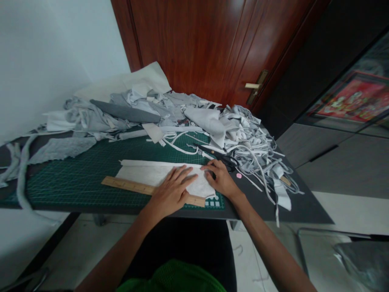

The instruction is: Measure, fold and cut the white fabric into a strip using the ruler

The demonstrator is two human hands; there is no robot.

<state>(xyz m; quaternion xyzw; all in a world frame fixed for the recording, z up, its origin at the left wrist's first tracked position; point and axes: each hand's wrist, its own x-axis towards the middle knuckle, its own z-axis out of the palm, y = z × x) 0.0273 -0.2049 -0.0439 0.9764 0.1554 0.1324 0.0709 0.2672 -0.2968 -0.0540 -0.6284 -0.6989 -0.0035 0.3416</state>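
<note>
A long strip of white cloth point(142, 172) lies across the green cutting mat point(91, 162), with a narrow fold along its far edge. My left hand point(174, 188) rests flat on the cloth with its fingers spread; its lower part also covers some of a wooden ruler point(129, 185) along the cloth's near edge. At the cloth's right end, my right hand point(221, 178) is bent, thumb and forefinger close together at the folded edge. Just beyond that hand lies a pair of black scissors point(217, 153), partly covered by scraps.
Grey and white cloth scraps point(100, 115) are heaped along the table's back. A tangle of strips point(252, 142) spreads at the right, some hanging over the front edge. A small pink piece point(238, 175) sits beside the mat. Behind stands a wooden door point(188, 48).
</note>
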